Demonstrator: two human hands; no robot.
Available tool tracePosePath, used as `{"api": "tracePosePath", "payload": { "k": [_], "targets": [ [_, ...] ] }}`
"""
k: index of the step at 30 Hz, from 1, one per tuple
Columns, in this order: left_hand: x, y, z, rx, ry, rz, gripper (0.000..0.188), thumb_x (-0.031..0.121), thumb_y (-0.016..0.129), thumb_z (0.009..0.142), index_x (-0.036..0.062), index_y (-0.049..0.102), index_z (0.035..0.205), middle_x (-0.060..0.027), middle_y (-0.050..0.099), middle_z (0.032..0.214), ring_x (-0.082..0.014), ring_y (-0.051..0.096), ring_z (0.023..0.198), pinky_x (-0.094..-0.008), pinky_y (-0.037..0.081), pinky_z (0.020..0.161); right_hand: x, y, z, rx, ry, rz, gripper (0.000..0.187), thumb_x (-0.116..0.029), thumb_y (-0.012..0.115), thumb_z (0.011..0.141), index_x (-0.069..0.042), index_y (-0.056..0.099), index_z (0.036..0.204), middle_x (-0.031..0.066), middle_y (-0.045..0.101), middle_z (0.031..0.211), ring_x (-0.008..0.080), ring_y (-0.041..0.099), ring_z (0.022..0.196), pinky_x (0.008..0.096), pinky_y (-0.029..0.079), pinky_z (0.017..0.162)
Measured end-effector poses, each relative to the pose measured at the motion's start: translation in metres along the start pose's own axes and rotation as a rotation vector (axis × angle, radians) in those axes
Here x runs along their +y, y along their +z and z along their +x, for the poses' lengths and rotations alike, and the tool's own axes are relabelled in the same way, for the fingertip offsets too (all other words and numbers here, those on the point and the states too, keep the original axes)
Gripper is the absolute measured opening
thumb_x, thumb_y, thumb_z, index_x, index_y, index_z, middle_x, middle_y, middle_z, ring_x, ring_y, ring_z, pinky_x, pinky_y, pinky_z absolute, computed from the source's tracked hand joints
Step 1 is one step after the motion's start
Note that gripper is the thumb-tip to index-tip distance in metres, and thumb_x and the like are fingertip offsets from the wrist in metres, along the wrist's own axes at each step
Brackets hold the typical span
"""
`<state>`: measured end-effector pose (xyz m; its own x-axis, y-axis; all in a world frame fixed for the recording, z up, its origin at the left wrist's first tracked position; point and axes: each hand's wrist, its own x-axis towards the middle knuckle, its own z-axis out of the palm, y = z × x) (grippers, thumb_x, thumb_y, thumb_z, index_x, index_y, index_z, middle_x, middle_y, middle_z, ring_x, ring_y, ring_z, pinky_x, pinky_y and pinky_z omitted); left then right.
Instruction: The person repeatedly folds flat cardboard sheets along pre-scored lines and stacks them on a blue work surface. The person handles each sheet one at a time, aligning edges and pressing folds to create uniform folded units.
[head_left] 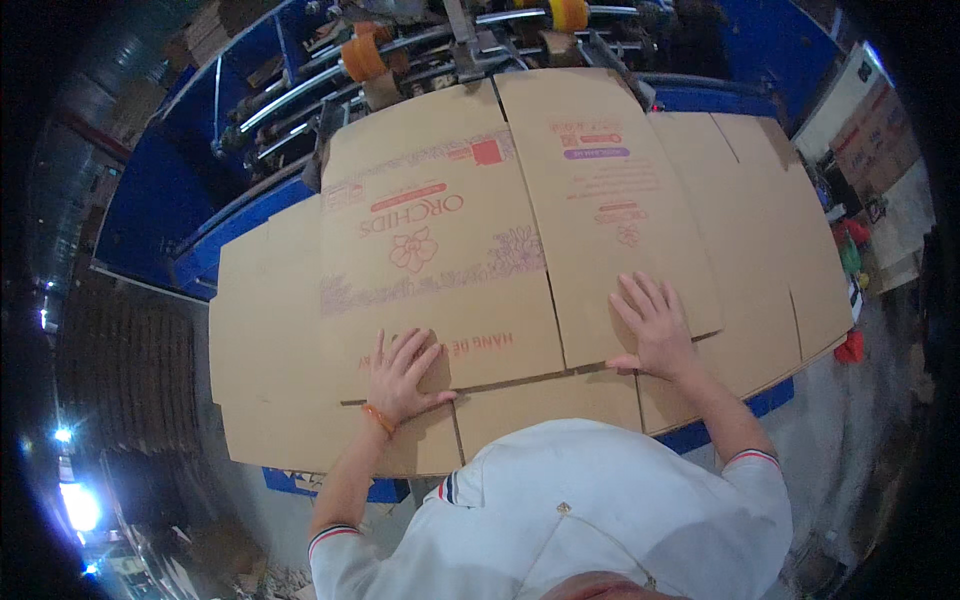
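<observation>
A flat brown cardboard box blank (450, 310) lies in front of me, printed in red and purple with a flower outline, lettering and patterned bands. A dark slot line runs down through it between two panels. Under it spreads a wider, plain cardboard sheet (270, 340), showing on both sides and along the near edge. My left hand (403, 378) rests flat on the printed blank's near left part, fingers spread and thumb out at its near edge. On the near right part lies my right hand (655, 328), fingers stretched forward, its thumb by the same edge.
Past the cardboard stands a blue machine (175, 200) with metal shafts and an orange roller ring (363, 58); the blank's far edge reaches it. Stacked cardboard (130, 370) stands at the left. A red item (849, 347) lies at the right, beside the sheet's corner.
</observation>
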<state>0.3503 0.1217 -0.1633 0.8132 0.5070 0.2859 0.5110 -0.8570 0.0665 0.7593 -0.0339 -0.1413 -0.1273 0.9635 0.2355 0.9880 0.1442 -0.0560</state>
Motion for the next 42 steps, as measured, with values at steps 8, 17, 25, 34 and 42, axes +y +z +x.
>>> {"api": "tracePosePath", "payload": {
  "k": [8, 17, 25, 34, 42],
  "targets": [
    [-0.051, 0.011, 0.045, 0.192, 0.038, 0.048, 0.072, 0.062, 0.073, 0.068, 0.0143, 0.063, 0.120, -0.0067, 0.060, 0.127, -0.0244, 0.055, 0.119, -0.0579, 0.027, 0.112, 0.033, 0.026, 0.064, 0.080, -0.093, -0.046, 0.092, -0.064, 0.071, 0.067, -0.009, 0.050, 0.137, 0.0164, 0.045, 0.144, 0.0357, 0.039, 0.134, 0.0554, 0.033, 0.106],
    [-0.117, 0.013, 0.153, 0.360, -0.313, 0.229, 0.060, 0.060, 0.065, 0.079, 0.0165, 0.061, 0.120, -0.0096, 0.057, 0.129, -0.0260, 0.050, 0.125, -0.0567, 0.021, 0.114, 0.101, 0.054, 0.183, 0.266, 0.081, -0.167, 0.072, -0.049, 0.062, 0.086, -0.008, 0.042, 0.142, 0.0182, 0.040, 0.146, 0.0362, 0.033, 0.138, 0.0512, 0.029, 0.111],
    [-0.250, 0.015, -0.058, 0.555, -1.251, 0.178, 0.053, 0.036, 0.054, 0.094, 0.0025, 0.050, 0.136, -0.0160, 0.048, 0.142, -0.0297, 0.046, 0.128, -0.0425, 0.040, 0.104, 0.046, 0.067, 0.076, 0.071, 0.250, 0.166, 0.055, -0.026, 0.058, 0.091, 0.004, 0.045, 0.135, 0.0255, 0.037, 0.146, 0.0436, 0.029, 0.138, 0.0530, 0.024, 0.113],
    [-0.219, -0.078, -0.093, -0.171, -1.642, 0.103, 0.059, 0.052, 0.054, 0.091, -0.0021, 0.064, 0.112, -0.0208, 0.064, 0.116, -0.0341, 0.061, 0.109, -0.0485, 0.042, 0.096, -0.001, 0.048, 0.072, 0.191, 0.209, 0.147, 0.046, -0.028, 0.060, 0.089, -0.002, 0.054, 0.126, 0.0190, 0.047, 0.138, 0.0340, 0.040, 0.131, 0.0475, 0.030, 0.111],
    [-0.217, -0.094, -0.103, 0.109, -1.209, 0.796, 0.060, 0.059, 0.056, 0.087, 0.0001, 0.068, 0.090, -0.0210, 0.068, 0.091, -0.0409, 0.065, 0.085, -0.0486, 0.050, 0.074, -0.003, 0.040, 0.069, 0.215, 0.224, 0.157, 0.044, -0.028, 0.060, 0.088, -0.003, 0.055, 0.124, 0.0170, 0.049, 0.135, 0.0334, 0.043, 0.128, 0.0467, 0.034, 0.108]
  ]
}}
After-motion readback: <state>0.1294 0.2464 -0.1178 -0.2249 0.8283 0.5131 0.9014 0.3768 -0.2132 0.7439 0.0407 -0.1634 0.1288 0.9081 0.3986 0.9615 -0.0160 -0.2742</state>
